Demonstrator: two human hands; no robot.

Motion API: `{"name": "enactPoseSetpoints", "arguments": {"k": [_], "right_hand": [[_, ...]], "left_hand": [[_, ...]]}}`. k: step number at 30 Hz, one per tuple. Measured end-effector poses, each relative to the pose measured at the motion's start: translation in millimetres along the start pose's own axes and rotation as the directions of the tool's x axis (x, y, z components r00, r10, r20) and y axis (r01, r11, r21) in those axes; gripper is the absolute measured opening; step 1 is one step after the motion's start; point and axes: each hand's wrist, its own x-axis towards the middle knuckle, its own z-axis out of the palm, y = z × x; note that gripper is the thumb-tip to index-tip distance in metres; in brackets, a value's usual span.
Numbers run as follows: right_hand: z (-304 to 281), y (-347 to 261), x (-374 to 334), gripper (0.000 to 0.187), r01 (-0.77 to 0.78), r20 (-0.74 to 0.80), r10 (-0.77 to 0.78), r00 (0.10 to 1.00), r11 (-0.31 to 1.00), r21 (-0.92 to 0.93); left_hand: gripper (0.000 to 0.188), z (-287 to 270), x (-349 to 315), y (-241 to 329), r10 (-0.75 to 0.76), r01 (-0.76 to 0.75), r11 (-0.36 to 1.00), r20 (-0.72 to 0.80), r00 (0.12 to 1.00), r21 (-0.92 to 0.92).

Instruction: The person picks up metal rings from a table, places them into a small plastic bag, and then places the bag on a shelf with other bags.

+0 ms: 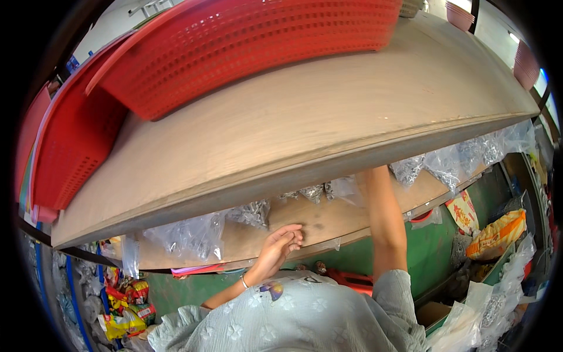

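Note:
My left hand (282,243) hovers by the front edge of the lower wooden shelf (319,226). Its fingers are loosely curled together, and nothing shows in them. A bracelet (244,281) circles that wrist. My right forearm (385,217) reaches in under the upper shelf (281,126), whose board hides the right hand and whatever it touches. Clear plastic bags of small shiny metal pieces (249,214) lie on the lower shelf left of my left hand. Farther back, more such bags (312,192) sit between my arms, and others (443,167) line the right side.
A large red perforated basket (252,56) stands on the upper shelf, with another red basket (73,155) at its left end. Colourful packets (132,311) lie low at left. An orange-and-white bag (498,234) and clear bags (498,305) are at right, above the green floor (431,258).

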Motion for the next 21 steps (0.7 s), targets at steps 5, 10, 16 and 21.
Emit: {"name": "enactPoseSetpoints", "arguments": {"k": [5, 10, 16, 21], "right_hand": [[-0.7, -38.6, 2.1, 0.024, -0.120, 0.051, 0.109, 0.993, 0.941, 0.316], [-8.8, -79.9, -13.5, 0.024, -0.348, 0.275, 0.216, 0.937, 0.639, 0.686], [-32.3, -113.4, -30.1, 0.023, -0.697, 0.721, 0.226, 0.655, -0.186, 0.692], [-23.1, -148.6, -64.3, 0.023, -0.737, 0.740, 0.169, 0.651, -0.093, 0.670]], "left_hand": [[0.030, 8.7, 11.1, 1.3, -0.010, 0.011, 1.000, 0.076, 0.997, -0.008], [0.042, 35.2, 33.5, 13.5, 0.013, -0.006, 0.999, 0.190, 0.982, -0.039], [0.038, 77.5, 61.5, 27.4, 0.103, 0.005, 0.954, 0.344, 0.933, -0.301], [0.024, 61.4, 69.5, 7.2, 0.251, 0.035, 0.835, 0.438, 0.863, -0.549]]}}
